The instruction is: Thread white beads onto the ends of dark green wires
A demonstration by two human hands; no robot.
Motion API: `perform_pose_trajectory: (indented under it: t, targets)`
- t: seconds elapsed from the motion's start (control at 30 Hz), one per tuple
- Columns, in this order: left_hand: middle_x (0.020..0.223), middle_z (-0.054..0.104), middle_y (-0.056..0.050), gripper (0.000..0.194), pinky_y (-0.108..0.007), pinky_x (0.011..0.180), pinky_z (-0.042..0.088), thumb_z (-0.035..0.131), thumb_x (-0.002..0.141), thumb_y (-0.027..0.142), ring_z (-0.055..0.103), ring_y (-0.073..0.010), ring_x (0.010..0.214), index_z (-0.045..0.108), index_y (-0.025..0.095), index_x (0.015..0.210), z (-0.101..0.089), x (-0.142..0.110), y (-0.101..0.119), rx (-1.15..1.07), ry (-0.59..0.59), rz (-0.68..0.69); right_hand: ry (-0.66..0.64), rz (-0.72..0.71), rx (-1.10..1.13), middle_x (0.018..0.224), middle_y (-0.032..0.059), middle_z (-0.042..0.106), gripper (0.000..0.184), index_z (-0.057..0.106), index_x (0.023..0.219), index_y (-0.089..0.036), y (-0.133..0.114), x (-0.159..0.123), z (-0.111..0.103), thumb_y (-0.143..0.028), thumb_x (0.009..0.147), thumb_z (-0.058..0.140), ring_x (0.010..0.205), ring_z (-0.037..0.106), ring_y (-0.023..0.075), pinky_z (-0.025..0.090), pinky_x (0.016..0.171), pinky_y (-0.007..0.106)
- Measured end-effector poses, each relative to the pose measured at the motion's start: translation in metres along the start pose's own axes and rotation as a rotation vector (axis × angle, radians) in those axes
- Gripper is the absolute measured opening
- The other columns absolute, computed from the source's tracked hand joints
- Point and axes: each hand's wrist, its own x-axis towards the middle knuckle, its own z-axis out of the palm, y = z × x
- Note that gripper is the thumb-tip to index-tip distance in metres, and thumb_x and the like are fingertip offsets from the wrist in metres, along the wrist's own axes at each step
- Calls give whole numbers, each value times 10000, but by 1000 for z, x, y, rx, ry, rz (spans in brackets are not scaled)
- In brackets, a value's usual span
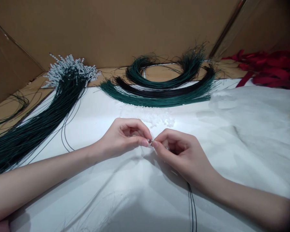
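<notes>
My left hand (129,133) is closed in a pinch, thumb against forefinger, on a tiny white bead (149,140). Right up against it, the thumb and forefinger of my right hand (183,151) pinch the ends of a few dark wires. These thin wires (192,206) come out below my right palm and hang toward the front edge of the view. The fingertips partly hide the bead and the wire ends. Just beyond my hands, loose white beads (159,117) lie scattered on the white surface (91,129).
At left lies a long bundle of dark green wires (65,93) with white beaded tips (70,67). Curved bundles of green wire (159,101) and black wire (164,92) lie behind the beads. Red ribbon (275,69) and sheer white material (256,119) are at right. Cardboard walls (125,32) stand behind.
</notes>
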Motion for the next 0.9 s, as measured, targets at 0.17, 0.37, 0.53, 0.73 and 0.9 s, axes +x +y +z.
perform_pose_trajectory:
  t: [0.17,0.37,0.53,0.73,0.9]
  targets:
    - [760,709,-23,90,-171,653,522,816,748,148,639,-92,696,732,148,783,0,1,0,10,-1,11,3,0,-7,555,-57,420,154,627,705,-163,0,0,0,-217,849,620,509,337,66,235,452,219]
    - [770,711,-21,90,-169,655,515,811,756,151,638,-88,698,733,150,800,-1,0,-1,10,4,8,-7,-11,14,561,-55,424,170,618,701,-165,0,0,-1,-227,859,619,512,338,67,234,457,220]
    - [769,709,-13,92,-159,660,516,808,755,128,639,-81,703,731,153,799,-1,0,0,7,1,5,-3,-13,10,560,-56,426,152,630,717,-164,0,0,-1,-225,856,628,515,335,68,232,454,218]
    - [747,705,-6,120,-155,658,518,796,742,65,641,-79,692,728,150,791,-1,-1,-1,-23,-7,-3,2,16,34,558,-50,454,152,636,724,-161,-1,1,0,-241,854,634,516,363,69,247,464,216]
    - [736,705,-11,120,-165,651,526,801,736,67,647,-86,678,725,147,784,-1,0,-1,-50,-7,-5,-7,29,47,571,-42,471,160,634,712,-161,-3,1,-1,-249,846,632,519,372,73,261,468,217]
